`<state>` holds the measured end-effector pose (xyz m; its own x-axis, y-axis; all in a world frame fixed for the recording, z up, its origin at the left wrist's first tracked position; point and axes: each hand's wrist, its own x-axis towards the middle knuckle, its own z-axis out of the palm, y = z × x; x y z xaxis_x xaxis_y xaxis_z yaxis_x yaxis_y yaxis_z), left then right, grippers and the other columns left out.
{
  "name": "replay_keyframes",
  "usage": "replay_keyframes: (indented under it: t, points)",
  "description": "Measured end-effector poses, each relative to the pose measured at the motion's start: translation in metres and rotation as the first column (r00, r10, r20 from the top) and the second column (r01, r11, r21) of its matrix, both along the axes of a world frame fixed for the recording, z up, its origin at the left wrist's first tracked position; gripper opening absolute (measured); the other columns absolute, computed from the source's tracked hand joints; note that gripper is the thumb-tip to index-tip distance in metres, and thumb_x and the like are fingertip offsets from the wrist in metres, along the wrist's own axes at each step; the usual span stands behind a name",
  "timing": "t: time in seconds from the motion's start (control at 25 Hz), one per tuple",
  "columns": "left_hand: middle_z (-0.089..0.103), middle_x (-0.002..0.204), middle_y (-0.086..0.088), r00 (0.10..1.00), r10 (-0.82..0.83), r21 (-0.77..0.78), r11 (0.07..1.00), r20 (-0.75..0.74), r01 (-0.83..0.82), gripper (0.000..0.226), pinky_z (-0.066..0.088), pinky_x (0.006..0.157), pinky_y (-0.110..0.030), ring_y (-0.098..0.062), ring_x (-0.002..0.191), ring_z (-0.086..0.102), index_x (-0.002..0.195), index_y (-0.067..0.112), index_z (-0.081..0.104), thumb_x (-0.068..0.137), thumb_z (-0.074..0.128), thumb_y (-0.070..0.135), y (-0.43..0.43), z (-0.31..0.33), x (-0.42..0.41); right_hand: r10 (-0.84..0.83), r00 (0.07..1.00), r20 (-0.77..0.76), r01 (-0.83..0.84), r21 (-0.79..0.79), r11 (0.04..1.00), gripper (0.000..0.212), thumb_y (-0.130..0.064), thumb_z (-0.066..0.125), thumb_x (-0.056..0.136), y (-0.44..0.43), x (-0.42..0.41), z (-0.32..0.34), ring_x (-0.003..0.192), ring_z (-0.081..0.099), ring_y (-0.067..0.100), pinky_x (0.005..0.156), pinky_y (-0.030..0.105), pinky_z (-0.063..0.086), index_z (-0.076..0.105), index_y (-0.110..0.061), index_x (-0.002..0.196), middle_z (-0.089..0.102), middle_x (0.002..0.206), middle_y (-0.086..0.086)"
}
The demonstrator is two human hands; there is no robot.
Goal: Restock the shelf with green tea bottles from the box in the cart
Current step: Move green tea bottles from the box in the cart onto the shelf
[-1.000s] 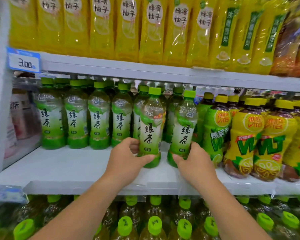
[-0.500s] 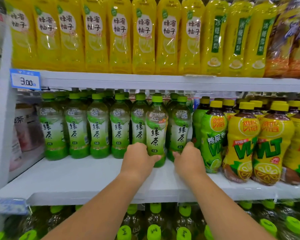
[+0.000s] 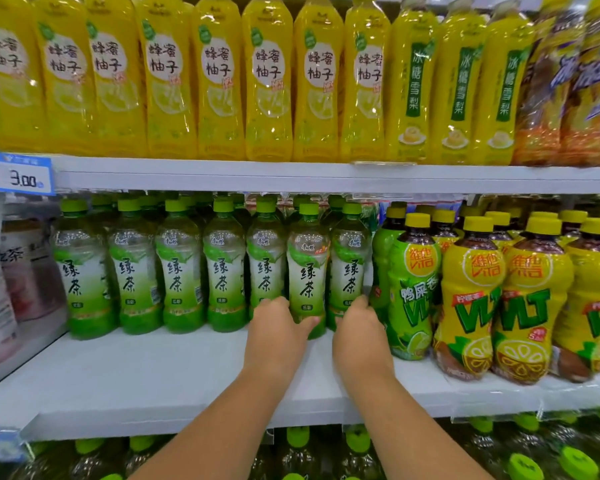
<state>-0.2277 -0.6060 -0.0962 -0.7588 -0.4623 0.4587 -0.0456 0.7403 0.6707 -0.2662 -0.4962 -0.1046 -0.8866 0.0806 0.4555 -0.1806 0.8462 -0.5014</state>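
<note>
1. The left hand [image 3: 278, 337] grips the low part of the front green tea bottle [image 3: 307, 271], with the thumb curled round its base. This bottle stands upright just ahead of the hand, a little forward of its neighbours.
2. The right hand [image 3: 359, 336] wraps the base of the end green tea bottle [image 3: 349, 268], which is upright directly beyond its fingers.
3. Both bases are covered by the hands, so I cannot say surely if the bottles already rest on the shelf [image 3: 136, 372].
4. The step in hand, as I judge it, is to seat these two bottles into the green tea row [image 3: 179, 271], which runs away to the left of the left hand.
5. To do it well, push low and straight, away from the hands, so that the tall bottles do not tip. Keep the labels facing front.
6. The lime-green bottle [image 3: 409, 296] is just beside the right hand, on its outer side; the knuckles should not knock it.
7. Let go only when each base sits flat. The box and the cart do not show here.
</note>
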Motion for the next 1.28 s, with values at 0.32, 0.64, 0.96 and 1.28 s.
replay_keyframes:
  t: [0.32,0.64,0.96,1.28]
  points:
    - [0.054,0.081,-0.001,0.998,0.003,-0.151,0.988,0.067,0.007,0.039,0.040,0.063,-0.027,-0.018,0.072,0.051,0.085,0.012,0.055,0.089,0.069,0.048,0.003,0.008,-0.002,-0.026,1.000,-0.002,0.026,0.085,0.996,0.042,-0.011,0.053,0.099,-0.005,-0.011,-0.001,0.116,0.058,0.024,0.091,0.031,0.049,0.036,-0.003,0.137,0.053,0.131,0.012]
    - [0.051,0.076,0.000,0.997,0.029,-0.147,0.989,0.067,-0.019,0.043,0.039,0.062,-0.028,-0.020,0.071,0.050,0.081,0.013,0.049,0.086,0.072,0.050,0.004,0.009,-0.006,-0.022,1.000,0.014,0.022,-0.018,1.000,0.033,-0.013,0.056,0.098,-0.004,-0.010,0.000,0.110,0.062,0.026,0.087,0.033,0.050,0.044,-0.006,0.128,0.055,0.125,0.011]
    - [0.045,0.065,0.007,0.986,0.126,-0.281,0.955,0.106,-0.091,0.045,0.037,0.058,-0.029,-0.020,0.067,0.050,0.075,0.019,0.045,0.091,0.059,0.058,0.010,0.007,-0.006,0.004,1.000,0.019,-0.003,-0.054,0.999,0.032,-0.017,0.056,0.099,-0.001,-0.015,-0.001,0.113,0.061,0.027,0.089,0.034,0.048,0.047,-0.006,0.127,0.055,0.126,0.012]
    - [0.065,0.084,0.001,0.989,0.131,-0.310,0.945,0.067,-0.104,0.040,0.041,0.060,-0.029,-0.023,0.083,0.067,0.082,0.020,0.050,0.094,0.055,0.058,0.010,0.002,-0.008,-0.004,1.000,0.003,0.004,-0.062,0.998,0.036,-0.023,0.054,0.100,0.000,-0.016,-0.001,0.114,0.059,0.029,0.093,0.036,0.048,0.048,-0.005,0.130,0.049,0.130,0.013]
